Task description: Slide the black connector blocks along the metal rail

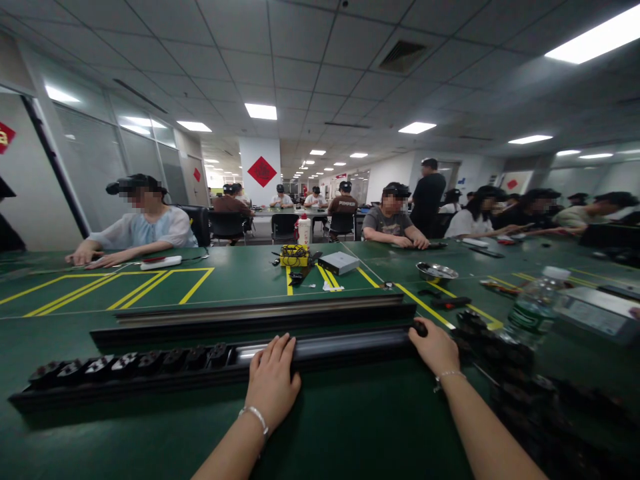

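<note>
A long black metal channel (pixel 345 350) lies across the green table before me. Black socket-like modules (pixel 150 361), several in a row, sit in its left part, while a smooth strip shows in the rest. My left hand (pixel 274 377) rests on the channel just right of the last module, its fingers stretched out over the rail. At the channel's right end my right hand (pixel 436 345) is closed around a small black part (pixel 420 327), mostly hidden by the fingers. Behind the channel lie more long black rails (pixel 260 313), parallel to it.
To the right are a blurred pile of black parts (pixel 500 353), a water bottle (pixel 536 307) and a metal bowl (pixel 437 271). Farther back stand a grey box (pixel 339 263) and a yellow box with cables (pixel 295 255). Co-workers (pixel 145 220) sit across the table.
</note>
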Demonstrator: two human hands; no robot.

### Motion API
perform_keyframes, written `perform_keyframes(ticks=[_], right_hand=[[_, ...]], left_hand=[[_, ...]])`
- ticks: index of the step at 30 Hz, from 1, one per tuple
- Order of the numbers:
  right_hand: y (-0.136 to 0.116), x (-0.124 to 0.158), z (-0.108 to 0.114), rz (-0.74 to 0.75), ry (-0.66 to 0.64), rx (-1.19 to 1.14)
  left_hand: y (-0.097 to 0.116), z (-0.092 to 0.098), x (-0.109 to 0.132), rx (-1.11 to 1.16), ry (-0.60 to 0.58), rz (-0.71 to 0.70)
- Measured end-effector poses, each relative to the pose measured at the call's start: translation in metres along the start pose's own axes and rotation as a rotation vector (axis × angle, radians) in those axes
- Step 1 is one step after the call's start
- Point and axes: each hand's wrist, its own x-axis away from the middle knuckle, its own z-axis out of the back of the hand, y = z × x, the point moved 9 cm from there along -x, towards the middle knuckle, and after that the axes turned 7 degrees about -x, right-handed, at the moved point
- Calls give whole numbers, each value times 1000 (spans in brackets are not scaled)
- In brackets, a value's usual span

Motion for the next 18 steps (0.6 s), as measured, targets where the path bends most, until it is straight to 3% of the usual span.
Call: perform_keyframes(ticks=[18], right_hand=[[3, -2, 0, 11, -5, -37]], left_hand=[[0, 1, 0, -11, -6, 5]])
